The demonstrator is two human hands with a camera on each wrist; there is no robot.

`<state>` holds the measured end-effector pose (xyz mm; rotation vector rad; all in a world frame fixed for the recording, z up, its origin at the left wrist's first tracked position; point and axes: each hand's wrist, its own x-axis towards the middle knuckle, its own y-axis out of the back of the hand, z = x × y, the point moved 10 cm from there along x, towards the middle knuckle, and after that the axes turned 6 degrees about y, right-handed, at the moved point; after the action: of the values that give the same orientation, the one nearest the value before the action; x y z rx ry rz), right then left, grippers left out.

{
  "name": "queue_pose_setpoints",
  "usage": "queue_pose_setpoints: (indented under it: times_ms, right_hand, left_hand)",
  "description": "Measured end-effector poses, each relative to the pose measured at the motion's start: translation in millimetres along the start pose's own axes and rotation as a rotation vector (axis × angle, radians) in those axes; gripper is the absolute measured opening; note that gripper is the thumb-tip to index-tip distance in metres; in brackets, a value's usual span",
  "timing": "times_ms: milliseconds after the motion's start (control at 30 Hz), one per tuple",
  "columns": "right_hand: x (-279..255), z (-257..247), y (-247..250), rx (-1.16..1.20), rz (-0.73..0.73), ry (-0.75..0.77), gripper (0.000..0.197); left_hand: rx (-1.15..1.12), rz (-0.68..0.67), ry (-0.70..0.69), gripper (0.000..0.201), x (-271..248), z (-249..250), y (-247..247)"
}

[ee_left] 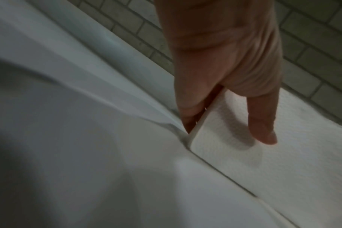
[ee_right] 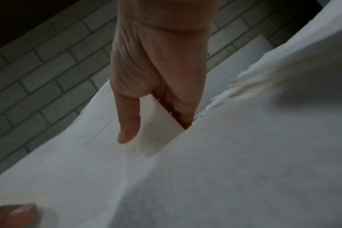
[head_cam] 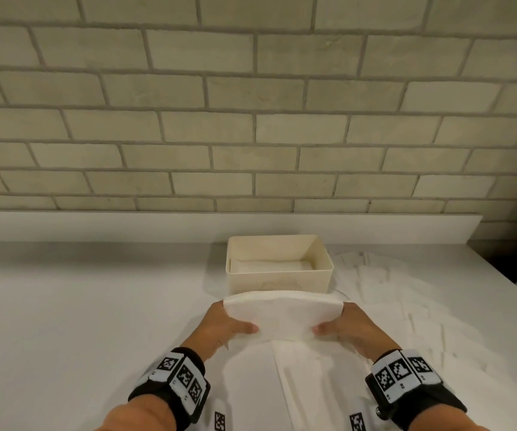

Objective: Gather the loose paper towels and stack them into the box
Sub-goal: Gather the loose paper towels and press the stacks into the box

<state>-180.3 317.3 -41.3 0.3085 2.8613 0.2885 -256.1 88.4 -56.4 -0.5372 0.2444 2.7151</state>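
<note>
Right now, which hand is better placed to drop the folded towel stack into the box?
Neither alone: left hand and right hand each grip an end of the white folded paper towel stack, centred before the open cream plastic box. Marginally right; the box sits slightly rightward.

One box, two hands

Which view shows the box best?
Head view. The box appears whole there, open-topped on the counter by the wall, with folded towels already inside, just beyond the stack of paper towels gripped by the left hand and right hand. Neither wrist view shows the box, only fingers, paper and brick wall.
</note>
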Motion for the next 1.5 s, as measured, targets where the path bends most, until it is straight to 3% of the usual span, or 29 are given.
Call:
queue_pose_setpoints:
  times_ms: [167, 267, 333, 467, 567, 700, 800, 867, 967, 1033, 1133, 1267, 1500]
  right_hand:
    - [8.0, -7.6, 11.7, 0.000, 0.069, 0.016, 0.033]
    - [2.5, 2.5, 7.0, -0.226, 0.033, -0.026, 0.033]
    - [1.7, -1.7, 8.1, -0.225, 0.033, -0.018, 0.036]
    - [7.8, -55.3, 22.1, -0.138, 0.126, 0.100, 0.035]
    - [24.9, -110.0, 28.5, -0.086, 0.208, 0.223, 0.041]
    - [61.1, -153.0, 33.7, -0.263, 0.309, 0.266, 0.067]
    - [85.7, -147.6, 21.7, -0.484, 0.257, 0.227, 0.046]
    - [101.7, -129.6, 12.6, -0.598, 0.198, 0.162, 0.027]
    - [119.4, -109.9, -5.0, -0.938, 0.081, 0.104, 0.031]
    - [127.2, -100.3, -19.7, -1.210, 0.001, 0.115, 0.034]
    - [134.9, -88.3, -34.5, -1.534, -0.096, 0.116, 0.018]
    - [138.4, -84.3, -32.4, -1.628, -0.148, 0.065, 0.010]
    - [140.4, -66.9, -33.1, -1.614, -0.220, -0.027, 0.022]
  left_hand:
    - [-0.055, 0.060, -0.024, 0.037, 2.5, 5.6, 4.0]
    - [0.124, 0.025, 0.042, 0.047, -0.1, -3.9, -1.5]
    - [0.156, 0.035, 0.041, 0.050, -2.1, -1.6, 1.8]
    - [-0.010, 0.082, -0.083, 0.036, -7.3, 51.7, 21.2]
    - [-0.068, 0.154, -0.193, 0.042, 2.2, 108.4, 35.8]
    - [0.231, 0.417, -0.147, 0.054, 25.9, 145.9, 48.1]
    - [0.513, 0.450, -0.136, 0.063, 39.1, 146.6, 29.4]
    - [0.628, 0.434, -0.163, 0.060, 47.8, 138.6, 15.7]
    - [0.936, 0.363, -0.160, 0.049, 67.1, 121.0, -8.1]
    - [1.149, 0.332, -0.091, 0.039, 76.2, 114.4, -17.4]
    - [1.433, 0.295, 0.016, 0.036, 91.8, 109.7, -17.4]
    - [1.507, 0.106, 0.081, 0.033, 107.6, 94.5, -25.0]
    - [1.672, -0.010, 0.173, 0.035, 113.6, 78.0, -30.0]
